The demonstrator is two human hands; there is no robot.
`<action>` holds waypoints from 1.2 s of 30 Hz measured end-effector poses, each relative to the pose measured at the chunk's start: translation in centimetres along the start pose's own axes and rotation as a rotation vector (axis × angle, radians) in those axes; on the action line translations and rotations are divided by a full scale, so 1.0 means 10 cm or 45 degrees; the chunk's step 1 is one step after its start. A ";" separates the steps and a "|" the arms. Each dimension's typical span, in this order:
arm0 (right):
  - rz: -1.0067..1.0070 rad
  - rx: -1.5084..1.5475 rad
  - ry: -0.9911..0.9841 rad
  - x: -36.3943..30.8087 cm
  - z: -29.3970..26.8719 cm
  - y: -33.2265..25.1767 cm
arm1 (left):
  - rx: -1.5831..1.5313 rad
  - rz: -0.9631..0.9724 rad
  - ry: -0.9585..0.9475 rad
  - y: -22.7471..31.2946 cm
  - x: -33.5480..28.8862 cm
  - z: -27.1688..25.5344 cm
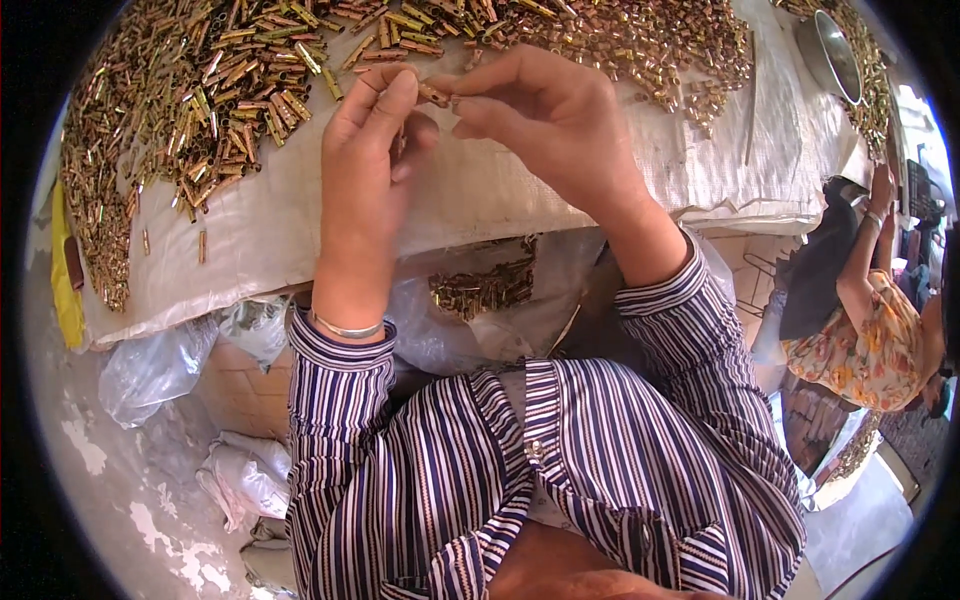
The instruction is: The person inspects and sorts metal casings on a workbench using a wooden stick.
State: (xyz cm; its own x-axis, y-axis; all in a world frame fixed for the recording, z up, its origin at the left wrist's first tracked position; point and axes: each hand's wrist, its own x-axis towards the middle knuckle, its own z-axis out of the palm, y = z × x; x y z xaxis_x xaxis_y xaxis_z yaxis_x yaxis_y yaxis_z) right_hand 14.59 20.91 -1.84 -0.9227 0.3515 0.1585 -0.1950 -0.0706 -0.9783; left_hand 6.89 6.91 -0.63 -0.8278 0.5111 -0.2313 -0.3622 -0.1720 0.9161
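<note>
Left hand (pixel 372 130) pinches a small metal piece (pixel 434 95) at upper centre; right hand (pixel 565 125) narrows beside it, grip unclear.
One piece is in hand and plenty lie loose, so much seems left; what counts as finished cannot be told. Longer tubes (pixel 235 95) heap upper left, shorter bits (pixel 680 50) upper right, on a white sheet (pixel 290 210); a metal bowl (pixel 828 57) sits beyond, a floral-clad co-worker (pixel 862 345) far right.
</note>
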 end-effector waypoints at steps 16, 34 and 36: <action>-0.184 -0.418 0.119 -0.01 0.00 -0.02 | -0.070 0.018 0.086 -0.06 -0.10 0.04; -0.178 -0.375 0.093 -0.02 -0.02 -0.02 | 0.073 0.011 0.008 -0.04 -0.10 -0.01; -0.209 -0.432 0.102 -0.03 -0.03 -0.02 | 0.086 0.016 0.012 -0.05 -0.10 0.00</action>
State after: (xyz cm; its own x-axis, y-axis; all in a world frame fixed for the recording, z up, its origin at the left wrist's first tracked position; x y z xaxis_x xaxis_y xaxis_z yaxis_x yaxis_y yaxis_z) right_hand 14.99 21.12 -1.73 -0.8567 0.4053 0.3189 -0.2043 0.3011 -0.9314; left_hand 7.93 6.47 -0.85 -0.8363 0.5010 -0.2226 -0.3225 -0.1213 0.9388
